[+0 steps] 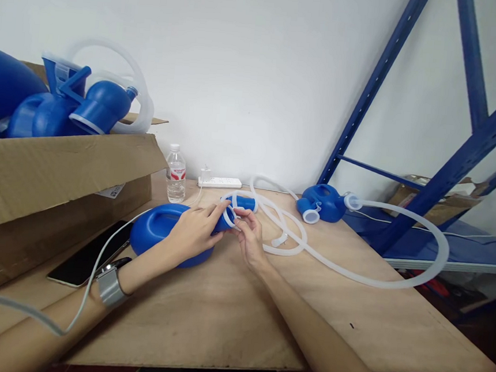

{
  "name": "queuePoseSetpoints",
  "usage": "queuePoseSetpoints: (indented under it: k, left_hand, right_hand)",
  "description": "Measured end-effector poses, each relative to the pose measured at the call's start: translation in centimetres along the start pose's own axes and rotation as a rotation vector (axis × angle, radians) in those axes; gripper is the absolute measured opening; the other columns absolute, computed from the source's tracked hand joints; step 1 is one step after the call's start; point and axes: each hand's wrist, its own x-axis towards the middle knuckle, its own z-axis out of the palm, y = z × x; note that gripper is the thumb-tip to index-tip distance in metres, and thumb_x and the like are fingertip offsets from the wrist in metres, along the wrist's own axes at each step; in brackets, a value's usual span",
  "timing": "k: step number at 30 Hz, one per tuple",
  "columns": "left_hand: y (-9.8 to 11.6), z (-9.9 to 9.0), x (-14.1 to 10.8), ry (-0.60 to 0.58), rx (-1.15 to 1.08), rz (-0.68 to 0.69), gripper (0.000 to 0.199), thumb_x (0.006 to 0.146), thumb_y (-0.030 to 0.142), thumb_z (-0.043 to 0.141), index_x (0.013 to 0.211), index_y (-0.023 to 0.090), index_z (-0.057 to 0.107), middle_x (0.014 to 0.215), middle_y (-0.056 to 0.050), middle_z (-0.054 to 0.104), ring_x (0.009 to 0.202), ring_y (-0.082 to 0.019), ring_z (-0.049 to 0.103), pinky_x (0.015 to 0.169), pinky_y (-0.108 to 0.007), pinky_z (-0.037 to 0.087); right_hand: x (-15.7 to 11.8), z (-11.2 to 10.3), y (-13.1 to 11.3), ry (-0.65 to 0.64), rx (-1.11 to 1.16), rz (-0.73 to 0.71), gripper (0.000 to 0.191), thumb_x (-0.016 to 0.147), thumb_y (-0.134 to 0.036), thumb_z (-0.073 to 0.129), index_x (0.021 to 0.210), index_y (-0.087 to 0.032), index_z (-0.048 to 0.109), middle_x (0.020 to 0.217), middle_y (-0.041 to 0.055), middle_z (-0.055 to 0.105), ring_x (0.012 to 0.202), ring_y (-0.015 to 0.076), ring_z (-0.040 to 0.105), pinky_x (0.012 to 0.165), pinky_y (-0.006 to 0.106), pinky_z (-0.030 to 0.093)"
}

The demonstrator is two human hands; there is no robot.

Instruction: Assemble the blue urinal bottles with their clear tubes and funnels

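Over plywood (236,318) beside a carton (72,162) of blue bottles (106,104), left hand (196,230) and right hand (249,237), grip curled, hold a blue mouthpiece (222,223).

The blue container (150,236) rests on the wooden tabletop (228,317). Its body is rounded and smooth, with a moulded handle opening on the upper side. The short neck (220,224) projects to the right; a whitish rim, partly hidden, borders the mouth.
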Motion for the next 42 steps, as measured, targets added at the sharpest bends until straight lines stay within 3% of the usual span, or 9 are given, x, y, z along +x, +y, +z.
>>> queuePoseSetpoints:
  k: [4, 8, 14, 19, 27, 33, 37, 42]
  left_hand:
    - [0.0, -0.2, -0.1, -0.009, 0.005, 0.006, 0.065, 0.094, 0.031, 0.061, 0.152, 0.017, 0.037, 0.129, -0.016, 0.066, 0.109, -0.033, 0.069, 0.088, -0.043, 0.056]
    - [0.0, -0.3, -0.2, -0.020, -0.011, 0.060, 0.065, 0.093, 0.027, 0.059, 0.153, 0.024, 0.037, 0.123, -0.013, 0.066, 0.099, -0.031, 0.070, 0.083, -0.042, 0.057]
    - [-0.7, 0.5, -0.3, 0.038, -0.092, 0.113, 0.050, 0.094, 0.029, 0.059, 0.143, 0.022, 0.051, 0.128, -0.015, 0.065, 0.106, -0.031, 0.068, 0.088, -0.043, 0.057]
    - [-1.4, 0.8, -0.2, 0.061, -0.268, 0.143, 0.059, 0.089, 0.026, 0.071, 0.145, 0.025, 0.053, 0.127, -0.011, 0.070, 0.109, -0.028, 0.070, 0.091, -0.037, 0.057]
    - [-1.5, 0.5, -0.2, 0.055, -0.337, 0.159, 0.055, 0.087, 0.027, 0.072, 0.140, 0.026, 0.057, 0.124, -0.009, 0.073, 0.105, -0.025, 0.072, 0.090, -0.034, 0.056]
    - [-0.9, 0.2, -0.4, 0.089, -0.302, 0.163, 0.051, 0.093, 0.041, 0.065, 0.140, 0.024, 0.058, 0.128, -0.012, 0.070, 0.109, -0.028, 0.071, 0.091, -0.038, 0.057]
    - [-0.6, -0.1, -0.3, 0.096, -0.333, 0.129, 0.066, 0.096, 0.056, 0.057, 0.153, 0.025, 0.044, 0.136, -0.012, 0.067, 0.119, -0.029, 0.067, 0.098, -0.040, 0.055]
    - [-0.7, -0.1, -0.2, 0.032, -0.333, 0.128, 0.059, 0.100, 0.053, 0.046, 0.149, 0.019, 0.047, 0.143, -0.014, 0.063, 0.126, -0.030, 0.063, 0.102, -0.042, 0.052]
  right_hand:
    - [0.1, 0.2, 0.1, 0.027, 0.031, 0.043, 0.027, 0.074, -0.042, 0.082, 0.089, -0.024, 0.070, 0.103, 0.0011, 0.072, 0.088, 0.0184, 0.067, 0.064, 0.027, 0.058]
    - [0.2, 0.5, 0.9, 0.070, 0.084, 0.117, 0.029, 0.079, -0.050, 0.078, 0.093, -0.026, 0.068, 0.104, -0.0007, 0.075, 0.098, 0.0196, 0.068, 0.078, 0.030, 0.058]
    - [-0.2, 1.3, 1.6, -0.079, 0.023, 0.215, 0.047, 0.090, -0.063, 0.057, 0.122, -0.030, 0.069, 0.137, 0.0010, 0.068, 0.126, 0.0252, 0.062, 0.097, 0.041, 0.055]
    - [-0.9, 1.7, 1.8, -0.155, 0.032, 0.244, 0.058, 0.095, -0.070, 0.041, 0.121, -0.028, 0.071, 0.125, 0.0044, 0.074, 0.118, 0.0267, 0.067, 0.094, 0.044, 0.058]
    - [0.0, 0.5, 3.0, -0.058, -0.011, 0.243, 0.059, 0.083, -0.073, 0.057, 0.119, -0.028, 0.069, 0.117, 0.0029, 0.075, 0.113, 0.0286, 0.069, 0.087, 0.042, 0.060]
    - [-0.5, 1.1, 2.9, 0.003, 0.039, 0.174, 0.052, 0.085, -0.067, 0.056, 0.114, -0.027, 0.072, 0.126, 0.0023, 0.073, 0.129, 0.0300, 0.061, 0.106, 0.045, 0.053]
    - [-1.3, 1.5, 3.0, -0.059, 0.006, 0.150, 0.056, 0.085, -0.068, 0.056, 0.120, -0.028, 0.071, 0.128, 0.0038, 0.071, 0.131, 0.0312, 0.059, 0.108, 0.048, 0.052]
    - [-1.2, 0.4, 3.9, -0.130, -0.049, 0.096, 0.066, 0.083, -0.074, 0.057, 0.127, -0.027, 0.069, 0.136, 0.0060, 0.067, 0.137, 0.0304, 0.054, 0.115, 0.049, 0.046]
